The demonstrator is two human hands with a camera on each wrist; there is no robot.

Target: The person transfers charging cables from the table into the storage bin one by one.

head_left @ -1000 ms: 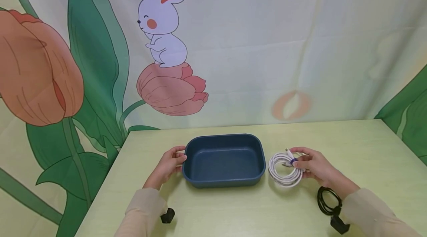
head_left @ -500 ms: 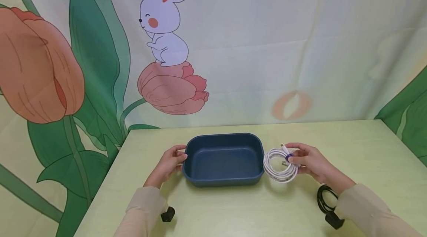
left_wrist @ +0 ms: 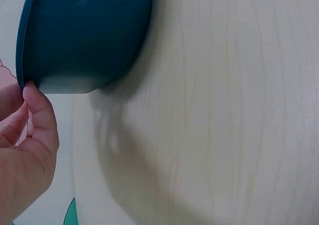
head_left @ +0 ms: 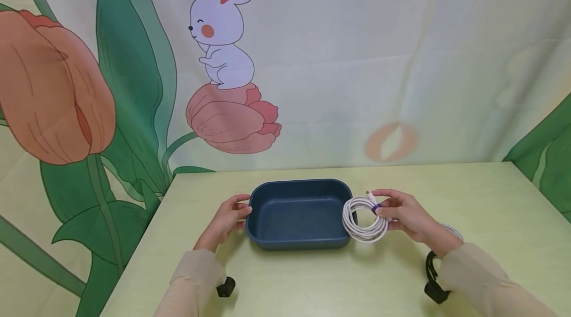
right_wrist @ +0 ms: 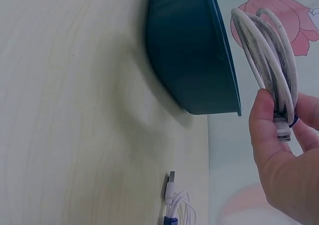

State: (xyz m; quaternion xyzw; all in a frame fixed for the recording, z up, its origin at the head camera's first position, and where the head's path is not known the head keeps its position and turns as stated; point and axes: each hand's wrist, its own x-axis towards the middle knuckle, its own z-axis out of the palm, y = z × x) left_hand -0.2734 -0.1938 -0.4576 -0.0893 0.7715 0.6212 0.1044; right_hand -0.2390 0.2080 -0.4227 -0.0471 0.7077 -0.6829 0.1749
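Observation:
A dark blue rectangular bin (head_left: 301, 244) stands on the table. My left hand (head_left: 226, 219) grips its left end at the rim; in the left wrist view the thumb (left_wrist: 42, 113) lies against the outer wall just under the edge. My right hand (head_left: 408, 215) pinches a coiled white USB cable (head_left: 350, 225), bound with a dark blue tie, between thumb and fingers. Raised off the table, the coil overlaps the bin's right rim in the head view. The right wrist view shows it above the rim, with one metal plug (right_wrist: 283, 134) beside the thumb.
A second white cable (right_wrist: 184, 207) with a blue tie lies on the table, partly behind my right wrist. A black cable with a plug (head_left: 434, 291) lies by my right sleeve. Near my left sleeve sits a small black object (head_left: 226, 287). A printed curtain (head_left: 321, 84) hangs behind.
My right hand has moved left with the white USB cable, from beside the bin to over its right rim. The second white cable has come into view. My left hand stays put.

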